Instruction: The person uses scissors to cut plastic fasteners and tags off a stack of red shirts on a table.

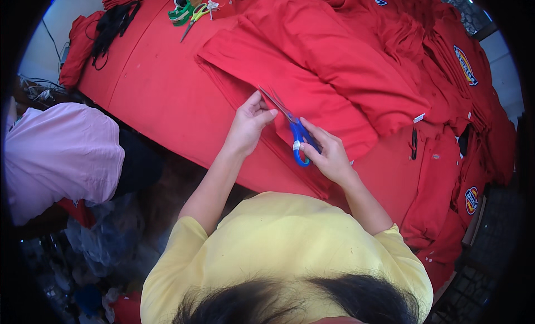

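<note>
My right hand (329,154) grips a pair of blue-handled scissors (297,135), its fingers in the handle loops. The long metal blades are slightly apart and point up and left over a red garment (312,90). Close beside the blade tips is my left hand (249,122), its fingers curled in and its thumb stretched toward the blades. Whatever is between those fingertips is too small to make out. The garment lies in folds under and beyond both hands, with a small white tag (419,118) at its right end.
Red cloth covers the table (156,101). Piled red garments (462,118) with oval patches lie at right, near a small black tool (414,144). Green-handled scissors (196,18) and a green tape dispenser (179,13) sit at the far side. A pink cloth (67,151) drapes at left.
</note>
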Available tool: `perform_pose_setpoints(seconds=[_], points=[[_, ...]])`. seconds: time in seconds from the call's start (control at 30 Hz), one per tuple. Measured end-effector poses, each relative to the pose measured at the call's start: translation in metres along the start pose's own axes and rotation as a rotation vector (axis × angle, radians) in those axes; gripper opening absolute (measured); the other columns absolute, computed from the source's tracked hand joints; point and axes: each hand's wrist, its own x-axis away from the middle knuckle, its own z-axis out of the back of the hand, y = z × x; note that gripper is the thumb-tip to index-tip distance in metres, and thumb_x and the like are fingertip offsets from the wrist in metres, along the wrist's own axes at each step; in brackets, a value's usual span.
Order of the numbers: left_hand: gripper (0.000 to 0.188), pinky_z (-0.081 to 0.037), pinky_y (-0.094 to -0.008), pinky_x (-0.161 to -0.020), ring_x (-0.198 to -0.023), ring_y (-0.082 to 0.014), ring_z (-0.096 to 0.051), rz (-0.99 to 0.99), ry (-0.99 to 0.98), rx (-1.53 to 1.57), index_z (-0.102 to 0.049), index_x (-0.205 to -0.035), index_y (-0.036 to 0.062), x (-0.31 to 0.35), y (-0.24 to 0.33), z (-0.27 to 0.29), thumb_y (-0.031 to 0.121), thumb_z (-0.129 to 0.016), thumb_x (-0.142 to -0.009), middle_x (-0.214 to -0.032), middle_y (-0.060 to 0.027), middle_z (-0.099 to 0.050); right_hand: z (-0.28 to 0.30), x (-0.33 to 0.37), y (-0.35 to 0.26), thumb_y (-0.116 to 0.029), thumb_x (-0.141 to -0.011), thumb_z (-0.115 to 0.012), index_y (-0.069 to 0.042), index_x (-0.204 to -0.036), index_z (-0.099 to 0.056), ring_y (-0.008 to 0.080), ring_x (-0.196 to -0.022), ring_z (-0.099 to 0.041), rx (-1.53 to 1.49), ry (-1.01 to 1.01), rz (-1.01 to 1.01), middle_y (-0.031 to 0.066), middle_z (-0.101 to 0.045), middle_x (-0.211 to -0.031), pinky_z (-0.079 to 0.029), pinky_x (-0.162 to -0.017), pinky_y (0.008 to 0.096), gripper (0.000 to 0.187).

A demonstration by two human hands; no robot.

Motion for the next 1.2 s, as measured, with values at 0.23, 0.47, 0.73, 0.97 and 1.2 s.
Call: perform_pose_setpoints(seconds=[0.23,0.47,0.73,0.97,1.2], points=[[0.043,-0.046,-0.0245,-0.079,-0.090,-0.0112,-0.058,0.002,0.003,0.107,-0.047,-0.126,0.0019,0.000,0.007,-0.005,-0.002,-0.057,-0.085,-0.103,-0.0057,-0.059,0.006,-0.009,-0.006,-0.017,-0.089,-0.058,-0.002,-0.134,-0.044,0.0168,-0.083,-0.061,-0.176,-0.096,-0.340,0.0116,-0.061,-0.093,-0.048,-0.080,0.0294,0.049],[0.030,-0.048,-0.0294,-0.086,-0.098,-0.0160,-0.060,0.012,0.075,0.173,-0.054,-0.117,-0.0031,-0.012,0.012,0.003,-0.003,-0.053,-0.087,-0.108,-0.0097,-0.061,-0.003,-0.006,0.011,-0.012,-0.087,-0.058,-0.001,-0.134,-0.044,0.0120,-0.080,-0.058,-0.251,-0.016,-0.128,0.0090,-0.060,-0.094,-0.048,-0.073,0.0262,0.050],[0.031,-0.050,-0.0267,-0.078,-0.090,-0.0144,-0.061,0.048,0.108,0.152,-0.055,-0.116,-0.0033,-0.005,0.010,-0.001,-0.005,-0.053,-0.085,-0.102,-0.0095,-0.063,0.002,0.010,0.002,-0.019,-0.081,-0.068,0.000,-0.131,-0.044,0.0207,-0.068,-0.058,0.189,-0.002,-0.002,0.0122,-0.057,-0.085,-0.047,-0.065,0.0308,0.059],[0.029,-0.047,-0.0208,-0.070,-0.080,-0.0081,-0.058,0.049,0.143,0.066,-0.059,-0.113,-0.0011,0.000,0.007,-0.005,-0.003,-0.058,-0.084,-0.092,-0.0043,-0.063,-0.007,0.010,0.002,-0.017,-0.084,-0.063,-0.002,-0.135,-0.041,0.0200,-0.063,-0.055,0.202,0.045,0.069,0.0111,-0.056,-0.083,-0.046,-0.059,0.0312,0.057],[0.028,-0.046,-0.0197,-0.067,-0.077,-0.0060,-0.057,0.032,0.142,0.077,-0.059,-0.111,-0.0004,0.000,0.008,-0.008,0.000,-0.062,-0.083,-0.087,-0.0022,-0.063,-0.010,0.011,0.004,-0.014,-0.088,-0.058,-0.003,-0.135,-0.042,0.0216,-0.069,-0.058,0.124,0.066,0.059,0.0117,-0.056,-0.084,-0.046,-0.063,0.0325,0.051]])
